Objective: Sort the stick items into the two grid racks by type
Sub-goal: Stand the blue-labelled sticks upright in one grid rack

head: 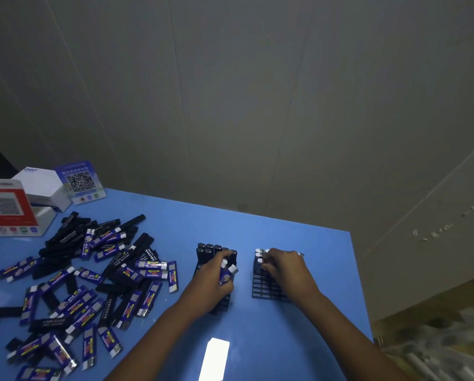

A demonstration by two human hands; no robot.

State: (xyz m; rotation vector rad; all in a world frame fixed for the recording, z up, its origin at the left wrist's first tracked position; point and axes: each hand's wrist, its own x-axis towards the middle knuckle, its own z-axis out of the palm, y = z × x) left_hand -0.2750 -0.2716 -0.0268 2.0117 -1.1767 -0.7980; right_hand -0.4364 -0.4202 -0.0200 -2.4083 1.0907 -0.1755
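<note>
A loose pile of sticks (pixel 73 279) lies at the table's (pixel 299 325) left; left hand (pixel 216 279) grips blue sticks (pixel 226 274) over the left rack (pixel 219 303); right hand (pixel 282 266) fingers curl onto the right rack (pixel 266 288), their grasp unclear

Dim, wide-angle warp, blurred right edge.

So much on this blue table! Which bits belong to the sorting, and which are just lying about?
Part of the job:
- loose pile of black and blue-labelled sticks
- left black grid rack with black sticks
- right black grid rack with white-capped sticks
- blue sticks gripped in left hand
- right hand

Lying about:
- red QR sign
- blue QR card
- white box
</note>
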